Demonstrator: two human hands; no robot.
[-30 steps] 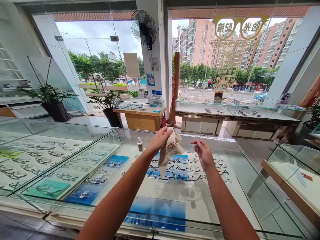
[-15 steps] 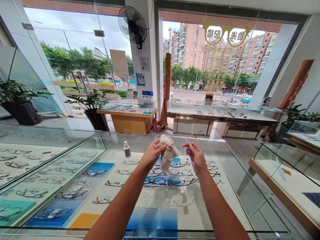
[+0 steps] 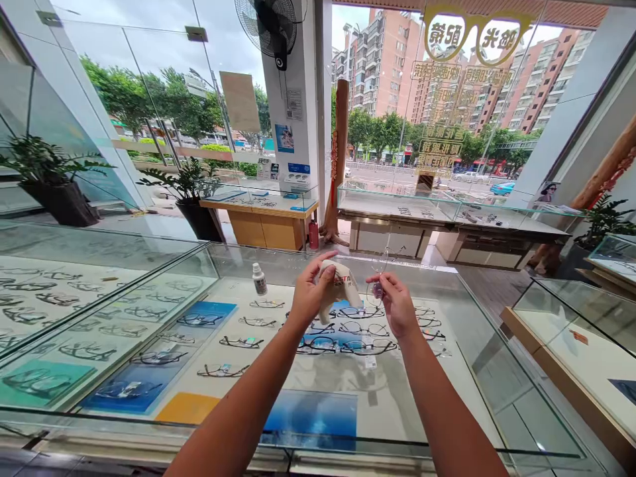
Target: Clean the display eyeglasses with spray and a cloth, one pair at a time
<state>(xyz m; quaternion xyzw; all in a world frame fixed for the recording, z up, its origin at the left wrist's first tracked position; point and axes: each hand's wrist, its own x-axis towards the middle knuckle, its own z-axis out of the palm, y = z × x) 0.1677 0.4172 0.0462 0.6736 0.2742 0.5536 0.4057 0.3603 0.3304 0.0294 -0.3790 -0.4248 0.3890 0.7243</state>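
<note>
In my left hand (image 3: 312,291) is a cream cloth (image 3: 342,291) with red and dark print, gripped near its top and hanging down. My right hand (image 3: 397,306) pinches a pair of thin-rimmed eyeglasses (image 3: 380,261), which stand on end with one lens above the fingers and one beside them. The cloth and the glasses are a short way apart, above the glass counter. A small white bottle (image 3: 259,279) with a dark label stands on the counter top to the left of my hands.
Beneath my hands is a glass display case (image 3: 397,391) with several rows of eyeglasses. Another glass case (image 3: 571,331) stands at right. Farther back are low display counters (image 3: 263,222), potted plants (image 3: 199,199), a wooden post (image 3: 340,146), a wall fan (image 3: 271,30) and large windows.
The view has tipped down and shifted slightly left. My left hand has changed its hold on the cloth, which is more bunched up now. The glasses remain in my right hand.
</note>
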